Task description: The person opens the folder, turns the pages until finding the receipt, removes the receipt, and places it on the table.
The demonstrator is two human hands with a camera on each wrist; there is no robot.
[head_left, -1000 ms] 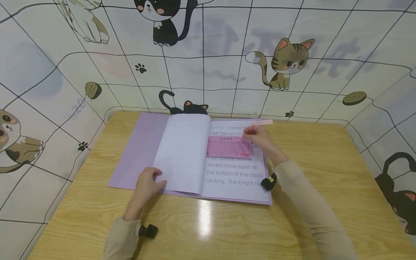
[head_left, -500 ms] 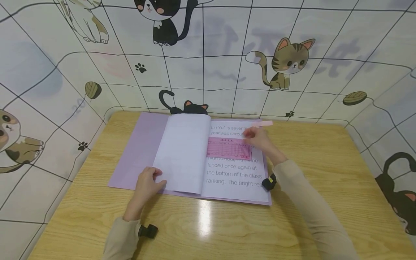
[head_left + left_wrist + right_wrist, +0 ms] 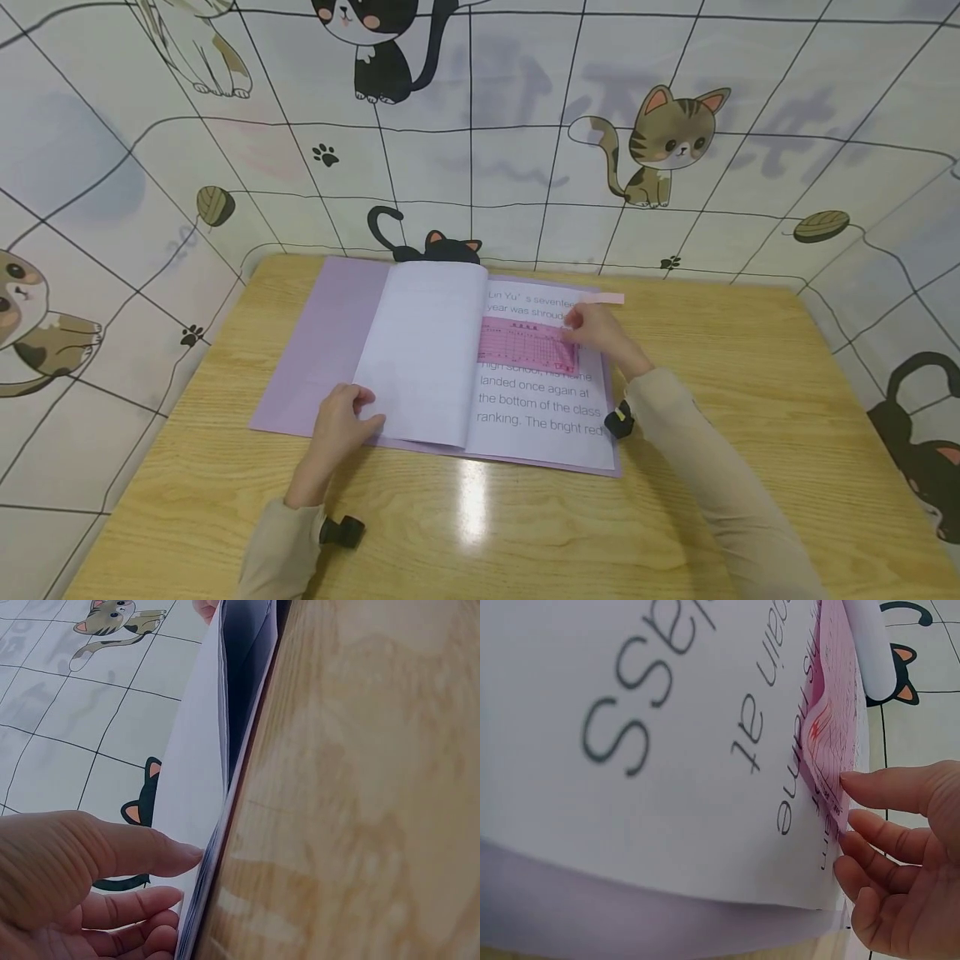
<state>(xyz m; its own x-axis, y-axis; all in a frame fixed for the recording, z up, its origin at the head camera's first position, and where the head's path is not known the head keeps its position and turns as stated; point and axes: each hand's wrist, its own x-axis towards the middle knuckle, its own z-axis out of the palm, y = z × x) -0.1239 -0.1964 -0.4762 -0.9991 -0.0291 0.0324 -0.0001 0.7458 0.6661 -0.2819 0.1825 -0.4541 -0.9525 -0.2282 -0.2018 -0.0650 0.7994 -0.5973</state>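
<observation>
A purple-covered book [image 3: 300, 350] lies open on the table, a blank white page on its left and large print on its right [image 3: 540, 446]. Across the printed page is a pink slip [image 3: 517, 343] with a fine grid. My right hand [image 3: 600, 329] pinches the slip's right end near the page edge. In the right wrist view the slip [image 3: 832, 720] bows up, thumb [image 3: 889, 787] against it. My left hand [image 3: 341, 425] rests at the lower left of the blank page [image 3: 199, 712], thumb touching its edge and fingers relaxed. What lies under the right fingertips is partly hidden.
A pale pink strip [image 3: 606, 298] sticks out past the book's upper right corner. The wooden table [image 3: 720, 350] meets a wall sheet [image 3: 517, 167] printed with cats. Black cameras sit on both wrists.
My right hand has shifted slightly down, and the slip's right end has dropped with it. The pink strip and the book's right edge have moved a little left and down. The left hand stays put.
</observation>
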